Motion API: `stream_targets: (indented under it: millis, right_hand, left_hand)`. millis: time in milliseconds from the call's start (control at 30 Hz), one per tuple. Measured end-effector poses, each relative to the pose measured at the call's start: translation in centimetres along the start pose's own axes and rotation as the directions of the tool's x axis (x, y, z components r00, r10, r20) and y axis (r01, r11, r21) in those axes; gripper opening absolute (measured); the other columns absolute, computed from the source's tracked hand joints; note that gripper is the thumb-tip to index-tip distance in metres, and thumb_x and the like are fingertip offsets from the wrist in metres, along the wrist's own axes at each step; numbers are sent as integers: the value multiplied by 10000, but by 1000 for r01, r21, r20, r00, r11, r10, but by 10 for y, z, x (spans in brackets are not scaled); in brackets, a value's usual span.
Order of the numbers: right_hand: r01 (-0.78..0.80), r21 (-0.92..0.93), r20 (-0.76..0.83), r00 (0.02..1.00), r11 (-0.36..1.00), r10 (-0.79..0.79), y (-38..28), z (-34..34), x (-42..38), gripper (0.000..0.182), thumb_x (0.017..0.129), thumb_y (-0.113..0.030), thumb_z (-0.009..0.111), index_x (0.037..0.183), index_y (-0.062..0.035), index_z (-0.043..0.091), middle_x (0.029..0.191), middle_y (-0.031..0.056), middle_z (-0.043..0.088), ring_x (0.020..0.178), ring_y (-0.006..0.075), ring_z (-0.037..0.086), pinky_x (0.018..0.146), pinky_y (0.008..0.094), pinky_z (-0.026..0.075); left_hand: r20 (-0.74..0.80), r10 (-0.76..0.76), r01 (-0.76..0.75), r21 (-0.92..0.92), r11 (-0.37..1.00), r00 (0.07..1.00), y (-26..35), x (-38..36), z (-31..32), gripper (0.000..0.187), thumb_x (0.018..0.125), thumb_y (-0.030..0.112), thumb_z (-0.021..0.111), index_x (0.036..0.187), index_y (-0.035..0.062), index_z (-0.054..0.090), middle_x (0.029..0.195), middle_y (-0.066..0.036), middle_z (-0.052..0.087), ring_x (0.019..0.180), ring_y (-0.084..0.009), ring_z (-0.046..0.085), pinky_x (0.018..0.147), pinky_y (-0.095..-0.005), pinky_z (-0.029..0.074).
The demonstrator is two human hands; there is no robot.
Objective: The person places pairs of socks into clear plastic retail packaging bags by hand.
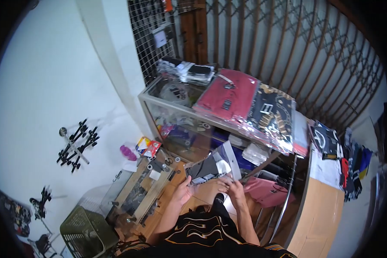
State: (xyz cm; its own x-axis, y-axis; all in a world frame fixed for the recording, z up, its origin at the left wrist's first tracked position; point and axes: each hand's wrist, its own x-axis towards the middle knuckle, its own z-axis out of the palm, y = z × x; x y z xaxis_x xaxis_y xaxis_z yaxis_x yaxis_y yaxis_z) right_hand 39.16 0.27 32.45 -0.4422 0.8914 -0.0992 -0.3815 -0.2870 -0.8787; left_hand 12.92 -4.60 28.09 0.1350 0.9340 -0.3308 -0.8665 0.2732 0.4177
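A clear plastic packet (210, 167) with a dark folded fabric item inside and a pale header strip is held up in front of my body, tilted. My left hand (183, 191) grips its lower left edge, thumb on the near side. At the lower right corner, just under the header, the fingers of my right hand (234, 191) are curled against the plastic. Beyond the packet stands a glass display case (180, 107), with a packaged red garment (230, 94) and a packaged dark patterned garment (271, 109) on its top.
A low glass-sided shelf unit (137, 189) stands on the left, with a green plastic basket (88, 230) in front of it. On the right are a metal rail (284, 202), a pink garment (266, 190) and a wooden counter (320, 215). A folding metal gate (288, 47) closes the back.
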Motion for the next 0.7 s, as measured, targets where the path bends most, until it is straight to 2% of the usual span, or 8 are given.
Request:
stream_targets:
  millis: [33, 67, 167, 267, 400, 533, 600, 700]
  right_hand:
    - [7, 53, 82, 997, 999, -12, 0, 12, 10, 695, 952, -255, 762, 1497, 0, 414, 1376, 182, 612, 1270, 301, 609, 991, 365, 533]
    - [66, -48, 142, 988, 997, -58, 2, 27, 25, 627, 944, -142, 767, 1472, 0, 462, 1381, 158, 612, 1245, 254, 607, 997, 341, 520]
    - [73, -190, 89, 994, 979, -57, -8, 63, 55, 457, 926, -86, 776, 1329, 0, 579, 1239, 95, 664, 1117, 176, 635, 938, 306, 525]
    - [157, -228, 23, 987, 961, -156, -23, 82, 93, 147, 952, -72, 744, 1029, -12, 633, 910, -33, 622, 853, 62, 594, 753, 240, 482]
    - [165, -286, 74, 986, 944, -150, -47, 85, 150, 183, 954, -77, 745, 1088, -18, 636, 900, -42, 616, 819, 44, 576, 719, 219, 465]
    - [189, -288, 181, 973, 939, -140, -86, 100, 195, 352, 910, -35, 783, 1221, -16, 621, 894, -32, 617, 816, 45, 585, 727, 216, 482]
    - [127, -309, 169, 983, 943, -77, -104, 102, 224, 480, 865, 3, 814, 1291, -6, 593, 904, -19, 629, 845, 59, 602, 761, 231, 506]
    - [47, -99, 139, 990, 994, -33, -98, 93, 252, 449, 835, 24, 827, 1235, -4, 625, 936, -30, 629, 884, 62, 600, 798, 240, 508]
  left_hand:
    - [-66, 62, -65, -48, 997, 996, 2, -2, 10, 323, 1077, 272, 554, 1265, 16, 618, 1182, -116, 718, 1031, -244, 703, 932, -391, 581]
    - [-76, 77, -81, -55, 995, 994, 5, -1, 14, 323, 1077, 272, 554, 1265, 16, 618, 1182, -116, 718, 1031, -244, 703, 932, -391, 581]
    - [-2, 106, -103, -221, 970, 994, 16, 7, 31, 307, 1045, 195, 572, 1271, -12, 594, 1174, -126, 713, 1085, -266, 681, 989, -397, 543]
    - [-39, 114, -119, -169, 978, 993, 33, 23, 45, 307, 1029, 161, 580, 1283, -11, 584, 1179, -114, 711, 1123, -261, 654, 1033, -429, 490]
    - [-34, 237, -238, -28, 971, 971, 64, 55, 51, 211, 989, 73, 606, 1190, 51, 667, 1172, -90, 713, 1089, -231, 647, 1018, -397, 475]
    - [-14, 214, -214, -19, 977, 977, 93, 107, 41, 210, 961, 0, 609, 1141, 67, 695, 1152, -83, 717, 1059, -213, 653, 966, -371, 496]
    - [184, 187, -189, -6, 982, 965, 105, 146, 24, 350, 974, 91, 603, 1323, 62, 607, 1303, -85, 671, 1242, -233, 597, 1115, -422, 425]
    - [214, 229, -222, -58, 973, 949, 119, 166, 43, 346, 973, 88, 615, 1318, 65, 612, 1280, -83, 675, 1221, -221, 604, 1074, -411, 450]
